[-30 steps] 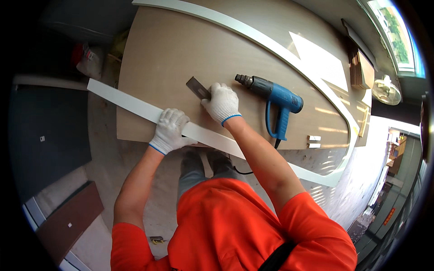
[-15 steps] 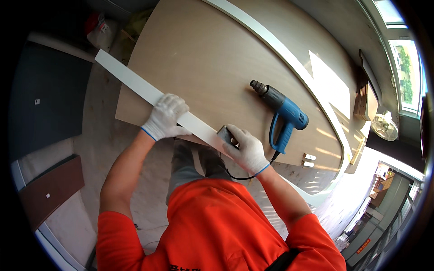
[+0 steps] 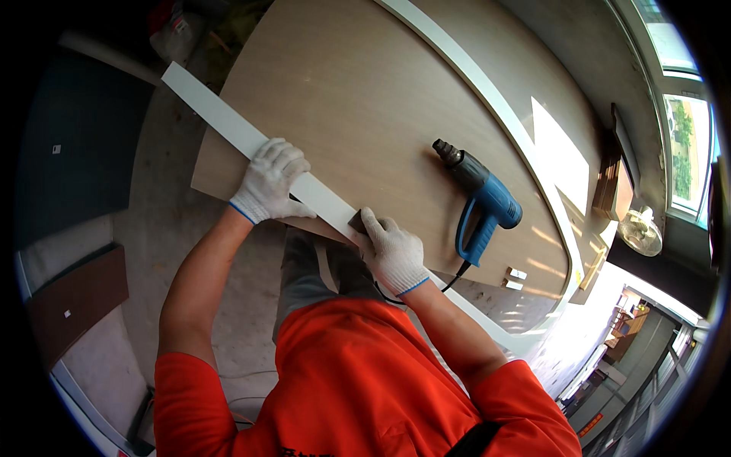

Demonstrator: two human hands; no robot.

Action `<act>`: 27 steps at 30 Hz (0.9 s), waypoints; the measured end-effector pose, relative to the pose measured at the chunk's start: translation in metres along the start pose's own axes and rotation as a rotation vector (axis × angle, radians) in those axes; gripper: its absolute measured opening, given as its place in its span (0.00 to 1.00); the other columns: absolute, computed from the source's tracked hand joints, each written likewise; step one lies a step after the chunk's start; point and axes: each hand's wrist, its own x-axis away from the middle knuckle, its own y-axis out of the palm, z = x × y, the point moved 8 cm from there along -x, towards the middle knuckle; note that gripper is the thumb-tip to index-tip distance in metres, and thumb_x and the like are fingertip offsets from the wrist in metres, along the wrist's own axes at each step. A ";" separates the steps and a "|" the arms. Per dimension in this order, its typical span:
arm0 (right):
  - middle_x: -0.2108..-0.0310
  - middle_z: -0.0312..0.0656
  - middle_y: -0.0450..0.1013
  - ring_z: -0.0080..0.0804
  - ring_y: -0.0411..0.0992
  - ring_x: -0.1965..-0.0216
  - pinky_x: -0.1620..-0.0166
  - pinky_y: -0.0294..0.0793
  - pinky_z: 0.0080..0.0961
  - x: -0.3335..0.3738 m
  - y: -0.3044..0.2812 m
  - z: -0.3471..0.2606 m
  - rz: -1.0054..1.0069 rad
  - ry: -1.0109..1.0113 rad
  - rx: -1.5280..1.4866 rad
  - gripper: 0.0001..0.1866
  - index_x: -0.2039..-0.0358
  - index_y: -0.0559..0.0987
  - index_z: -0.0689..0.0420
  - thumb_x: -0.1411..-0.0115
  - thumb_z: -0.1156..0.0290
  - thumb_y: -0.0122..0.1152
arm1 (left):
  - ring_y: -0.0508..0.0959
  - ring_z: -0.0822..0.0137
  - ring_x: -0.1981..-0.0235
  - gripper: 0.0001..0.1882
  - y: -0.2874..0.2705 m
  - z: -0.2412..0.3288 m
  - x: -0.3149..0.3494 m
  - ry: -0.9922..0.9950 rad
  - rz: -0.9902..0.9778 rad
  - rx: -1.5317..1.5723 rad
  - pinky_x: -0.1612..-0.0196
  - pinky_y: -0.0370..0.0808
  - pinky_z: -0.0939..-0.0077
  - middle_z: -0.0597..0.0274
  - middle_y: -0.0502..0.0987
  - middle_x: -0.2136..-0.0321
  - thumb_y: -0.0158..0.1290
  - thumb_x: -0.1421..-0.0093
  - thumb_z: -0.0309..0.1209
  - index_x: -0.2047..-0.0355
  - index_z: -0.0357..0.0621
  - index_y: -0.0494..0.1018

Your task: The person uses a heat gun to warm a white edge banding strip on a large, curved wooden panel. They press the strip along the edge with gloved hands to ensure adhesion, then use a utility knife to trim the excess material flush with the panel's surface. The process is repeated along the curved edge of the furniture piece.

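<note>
A long white strip (image 3: 326, 204) runs slantwise along the near edge of a brown board (image 3: 335, 99). My left hand (image 3: 271, 181), in a white knit glove with a blue cuff, is wrapped over the strip, thumb on the near side. My right hand (image 3: 394, 257), gloved the same way, closes on a small dark grey block (image 3: 356, 221) pressed against the strip's face. Most of the block is hidden by the fingers. Past my right hand the strip appears to continue to a bend at lower right and back along the board's far side.
A blue heat gun (image 3: 491, 199) lies on the board right of my hands, its black cord trailing off the near edge. Two small white pieces (image 3: 515, 279) sit near the right end. A fan (image 3: 641, 231) stands farther right. Dark panels (image 3: 80, 145) lean at left.
My right hand has slid the grey block a little up and left along the strip, toward my left hand. My left hand keeps its grip. The view has shifted slightly.
</note>
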 end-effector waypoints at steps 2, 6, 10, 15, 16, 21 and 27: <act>0.57 0.50 0.81 0.54 0.84 0.64 0.64 0.84 0.51 -0.010 0.003 -0.005 -0.031 0.016 0.018 0.27 0.34 0.73 0.51 0.28 0.53 0.61 | 0.75 0.44 0.40 0.46 -0.001 0.000 -0.001 0.005 0.008 0.003 0.29 0.69 0.40 0.54 0.76 0.49 0.67 0.56 0.75 0.53 0.48 0.76; 0.59 0.50 0.82 0.53 0.84 0.66 0.65 0.82 0.49 -0.025 0.006 -0.014 -0.022 0.022 0.070 0.27 0.34 0.76 0.49 0.29 0.53 0.63 | 0.75 0.45 0.41 0.46 -0.001 0.000 -0.001 -0.002 0.012 0.008 0.29 0.68 0.40 0.55 0.76 0.49 0.67 0.56 0.74 0.53 0.48 0.76; 0.60 0.51 0.82 0.54 0.84 0.66 0.65 0.83 0.50 -0.029 0.009 -0.015 -0.032 0.016 0.069 0.27 0.33 0.75 0.49 0.29 0.53 0.62 | 0.76 0.47 0.42 0.45 -0.001 0.000 -0.001 0.008 0.008 0.020 0.28 0.68 0.41 0.55 0.76 0.50 0.68 0.57 0.73 0.54 0.48 0.75; 0.60 0.51 0.81 0.54 0.84 0.65 0.65 0.84 0.50 -0.045 0.009 -0.028 -0.064 0.021 0.077 0.28 0.33 0.73 0.51 0.29 0.55 0.61 | 0.76 0.48 0.43 0.45 -0.003 0.001 -0.001 0.006 0.024 0.013 0.28 0.68 0.41 0.55 0.76 0.50 0.71 0.60 0.70 0.54 0.48 0.75; 0.60 0.50 0.81 0.54 0.84 0.66 0.65 0.84 0.50 -0.045 0.010 -0.029 -0.059 0.020 0.087 0.27 0.33 0.73 0.51 0.29 0.54 0.61 | 0.76 0.48 0.43 0.45 -0.003 0.001 -0.001 0.004 0.015 0.017 0.28 0.68 0.40 0.55 0.76 0.50 0.71 0.60 0.69 0.53 0.48 0.75; 0.60 0.50 0.81 0.53 0.84 0.67 0.65 0.84 0.50 -0.053 0.013 -0.033 0.002 -0.034 0.059 0.28 0.33 0.73 0.52 0.29 0.54 0.61 | 0.76 0.48 0.42 0.45 -0.002 0.000 0.000 -0.001 0.011 0.013 0.28 0.68 0.41 0.55 0.76 0.50 0.73 0.61 0.67 0.53 0.48 0.75; 0.59 0.50 0.81 0.53 0.84 0.65 0.64 0.83 0.50 -0.048 0.013 -0.028 0.001 -0.022 0.057 0.28 0.33 0.73 0.51 0.28 0.53 0.61 | 0.76 0.49 0.42 0.45 -0.001 0.001 -0.001 0.022 0.003 0.008 0.27 0.68 0.41 0.56 0.75 0.50 0.69 0.58 0.71 0.53 0.48 0.75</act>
